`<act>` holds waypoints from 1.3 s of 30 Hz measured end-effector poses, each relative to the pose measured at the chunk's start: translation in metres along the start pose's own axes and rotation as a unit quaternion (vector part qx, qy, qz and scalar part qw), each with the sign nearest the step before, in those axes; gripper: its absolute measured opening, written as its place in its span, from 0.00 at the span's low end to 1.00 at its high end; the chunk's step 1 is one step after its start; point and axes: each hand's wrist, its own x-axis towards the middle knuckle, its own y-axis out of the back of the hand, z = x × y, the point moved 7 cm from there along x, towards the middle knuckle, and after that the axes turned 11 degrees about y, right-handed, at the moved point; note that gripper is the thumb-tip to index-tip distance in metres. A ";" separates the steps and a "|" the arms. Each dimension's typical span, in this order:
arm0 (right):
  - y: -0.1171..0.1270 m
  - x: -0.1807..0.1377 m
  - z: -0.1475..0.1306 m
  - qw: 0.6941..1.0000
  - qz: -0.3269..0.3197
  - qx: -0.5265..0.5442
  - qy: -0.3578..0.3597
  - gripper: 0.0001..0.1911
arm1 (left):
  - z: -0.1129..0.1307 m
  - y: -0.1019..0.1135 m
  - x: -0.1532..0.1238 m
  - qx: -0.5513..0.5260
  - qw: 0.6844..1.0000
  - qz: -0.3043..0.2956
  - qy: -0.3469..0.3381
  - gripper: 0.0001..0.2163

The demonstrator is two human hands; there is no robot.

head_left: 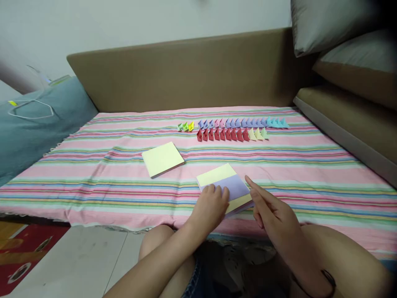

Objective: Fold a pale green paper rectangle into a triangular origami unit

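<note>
A purple sheet of paper [233, 186], folded into a strip, lies across a pale yellow stack of paper [214, 175] in front of me. My left hand [214, 203] rests on it with bent fingers, pressing the sheet down against the stack. By the stack's right corner is my right hand [269, 206], its index finger stretched out and the other fingers partly curled. Nothing shows in its grasp; whether its thumb touches the paper I cannot tell. Farther left lies a second pale yellow stack of paper [163, 159].
Small folded paper boats stand in rows toward the back: red boats [222, 135], purple boats [245, 123], blue boats [277, 123] and green-yellow boats [185, 127]. A striped cloth [124, 182] covers the seat. Cushions [356, 70] are piled right; a wire hanger [31, 109] lies left.
</note>
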 end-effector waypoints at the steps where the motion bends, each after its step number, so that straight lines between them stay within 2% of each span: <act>1: 0.002 0.006 -0.013 0.999 -0.021 -0.022 0.033 0.29 | 0.006 -0.001 0.000 0.031 0.999 0.005 -0.007 0.12; 4: 0.008 0.030 -0.047 0.984 -0.071 -0.098 0.133 0.27 | 0.015 -0.005 0.003 0.031 0.999 -0.007 0.009 0.15; 7: 0.020 0.066 -0.068 0.972 -0.049 -0.125 0.193 0.25 | 0.006 0.003 0.011 -0.017 0.999 -0.018 0.049 0.11; 10: 0.035 0.103 -0.080 0.966 0.020 -0.052 0.254 0.20 | -0.017 0.033 0.025 -0.039 0.995 0.009 0.096 0.09; 12: 0.043 0.121 -0.078 0.965 0.047 0.029 0.255 0.22 | -0.036 0.061 0.032 -0.085 0.985 0.054 0.140 0.10; 13: 0.045 0.127 -0.073 0.969 0.052 0.085 0.224 0.25 | -0.048 0.075 0.034 -0.235 0.953 0.090 0.170 0.11; 15: 0.040 0.131 -0.063 0.970 0.011 0.182 0.160 0.28 | -0.061 0.083 0.037 -0.516 0.832 0.099 0.178 0.12; 16: 0.033 0.128 -0.060 0.968 -0.032 0.210 0.137 0.27 | -0.064 0.081 0.039 -0.617 0.763 0.087 0.173 0.13; 17: 0.024 0.123 -0.058 0.965 -0.085 0.217 0.119 0.25 | -0.064 0.076 0.040 -0.681 0.707 0.081 0.173 0.13; 19: 0.014 0.112 -0.055 0.963 -0.134 0.213 0.096 0.20 | -0.063 0.062 0.040 -0.749 0.635 0.071 0.174 0.13; 21: 0.010 0.105 -0.051 0.969 -0.136 0.187 0.084 0.15 | -0.059 0.045 0.039 -0.776 0.603 0.051 0.180 0.12; 24: 0.008 0.101 -0.048 0.973 -0.134 0.162 0.091 0.13 | -0.059 0.032 0.036 -0.779 0.594 0.044 0.195 0.13; 28: 0.007 0.099 -0.044 0.975 -0.148 0.132 0.097 0.11 | -0.062 0.032 0.030 -0.768 0.598 0.054 0.221 0.13; 35: 0.009 0.099 -0.034 0.983 -0.137 0.074 0.100 0.10 | -0.061 0.034 0.026 -0.728 0.637 0.074 0.243 0.13; 39: 0.005 0.098 -0.030 0.981 -0.150 0.081 0.093 0.08 | -0.061 0.034 0.026 -0.736 0.622 0.089 0.252 0.11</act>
